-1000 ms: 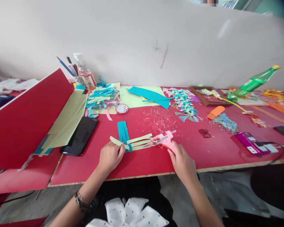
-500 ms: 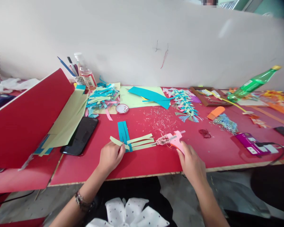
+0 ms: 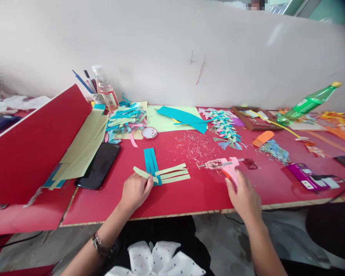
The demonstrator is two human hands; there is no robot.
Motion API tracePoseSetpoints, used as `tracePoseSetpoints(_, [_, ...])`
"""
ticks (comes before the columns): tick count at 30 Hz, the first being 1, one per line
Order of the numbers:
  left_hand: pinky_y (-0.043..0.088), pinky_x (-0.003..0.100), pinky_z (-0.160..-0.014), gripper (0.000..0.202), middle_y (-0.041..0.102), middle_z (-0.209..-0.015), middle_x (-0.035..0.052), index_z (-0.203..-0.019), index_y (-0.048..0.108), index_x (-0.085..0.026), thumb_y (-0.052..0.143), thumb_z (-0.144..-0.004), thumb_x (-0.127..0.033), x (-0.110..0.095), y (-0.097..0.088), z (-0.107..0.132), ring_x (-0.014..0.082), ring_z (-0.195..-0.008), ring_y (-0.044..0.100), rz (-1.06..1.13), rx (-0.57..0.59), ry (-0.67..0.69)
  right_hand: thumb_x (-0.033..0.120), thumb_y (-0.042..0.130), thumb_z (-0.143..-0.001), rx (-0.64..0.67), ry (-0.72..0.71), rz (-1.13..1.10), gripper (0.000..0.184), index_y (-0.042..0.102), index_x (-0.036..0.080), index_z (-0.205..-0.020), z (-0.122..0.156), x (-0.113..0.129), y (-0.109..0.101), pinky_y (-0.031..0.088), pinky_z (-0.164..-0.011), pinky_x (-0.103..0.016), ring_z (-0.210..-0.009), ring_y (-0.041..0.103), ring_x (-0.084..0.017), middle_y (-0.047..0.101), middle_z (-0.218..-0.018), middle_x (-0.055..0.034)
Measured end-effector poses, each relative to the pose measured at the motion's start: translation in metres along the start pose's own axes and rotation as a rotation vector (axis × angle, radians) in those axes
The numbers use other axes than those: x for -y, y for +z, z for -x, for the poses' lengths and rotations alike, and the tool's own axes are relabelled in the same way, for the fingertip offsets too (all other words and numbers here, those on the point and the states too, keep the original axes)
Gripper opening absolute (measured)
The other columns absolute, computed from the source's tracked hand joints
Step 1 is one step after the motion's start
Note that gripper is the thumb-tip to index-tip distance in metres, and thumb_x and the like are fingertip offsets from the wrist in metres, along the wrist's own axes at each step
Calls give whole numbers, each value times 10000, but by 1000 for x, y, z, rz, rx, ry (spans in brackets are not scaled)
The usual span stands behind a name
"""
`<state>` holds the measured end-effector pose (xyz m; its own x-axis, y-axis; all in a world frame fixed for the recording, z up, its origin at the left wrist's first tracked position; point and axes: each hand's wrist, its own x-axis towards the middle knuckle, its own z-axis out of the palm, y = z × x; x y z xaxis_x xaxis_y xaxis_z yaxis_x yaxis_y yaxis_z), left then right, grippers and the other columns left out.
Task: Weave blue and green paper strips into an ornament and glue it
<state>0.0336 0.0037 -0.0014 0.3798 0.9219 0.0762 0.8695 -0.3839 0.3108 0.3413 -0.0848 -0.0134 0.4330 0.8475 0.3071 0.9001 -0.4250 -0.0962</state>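
Note:
My left hand is closed in a pinch on a pale yellow paper strip at the table's front middle. That strip crosses the bottom of the blue paper strips, which stand away from me. Several pale yellow strips run to the right from the same crossing. My right hand grips the handle of a pink hot glue gun. The gun's nozzle points left, a little apart from the strip ends, and its trigger is orange.
A black phone and a red board are on the left. Paper strips lie in a pile at the back. To the right are a woven paper piece, a tilted green bottle and a purple power strip.
My right hand has drawn the glue gun to the right, so its nozzle has left the yellow strip ends. My left hand keeps its hold on the strip.

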Motion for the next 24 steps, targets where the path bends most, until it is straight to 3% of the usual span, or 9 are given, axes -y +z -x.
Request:
tracePoseSetpoints(5, [371,237,-620,300,612,-748,49,-762,620,-180,352,-825,-300,0,-2,1,161,-743,533,62,-31,181,447,370,-792,-1,81,-12,529,441,80,-1167,-21,-6,13,392,-584,-336,-809,529,-274,552,-972,-168])
tracePoseSetpoints(9, [372,235,-621,240,599,-715,35,-723,598,-179,383,-810,-241,1,4,2,152,-733,519,33,-93,200,415,427,-776,-239,80,5,480,498,85,-1117,-24,7,14,369,-711,-417,-921,459,-316,516,-1012,-188])
tracePoseSetpoints(11, [369,232,-612,208,590,-684,25,-689,584,-179,413,-798,-229,3,8,2,148,-715,510,24,-128,216,371,432,-788,-340,18,-69,422,508,112,-1113,-18,23,11,357,-747,-429,-936,451,-299,501,-1040,-175])
tracePoseSetpoints(13, [365,229,-600,183,577,-651,14,-661,567,-179,441,-785,-226,4,10,1,143,-693,501,27,-149,234,320,434,-798,-350,-143,-163,341,543,147,-1070,-8,44,9,352,-770,-413,-908,464,-260,500,-1030,-145])
tracePoseSetpoints(16, [365,227,-597,151,568,-640,7,-653,547,-179,467,-774,-219,6,12,0,141,-688,493,39,-148,247,265,429,-814,-222,-412,-234,270,585,218,-1030,11,79,3,326,-820,-406,-936,455,-235,495,-1044,-107])
tracePoseSetpoints(19, [365,230,-599,141,561,-646,8,-654,535,-177,475,-774,-221,6,11,0,143,-689,487,36,-129,248,286,406,-833,-8,-595,-272,311,542,310,-1111,27,110,-4,300,-851,-424,-997,431,-238,452,-1163,-88])
tracePoseSetpoints(24, [359,235,-592,163,547,-623,8,-634,518,-174,474,-781,-229,4,9,0,146,-675,475,33,-121,250,357,344,-856,194,-704,-280,363,459,341,-1199,39,132,-10,229,-919,-480,-1130,344,-263,352,-1310,-75])
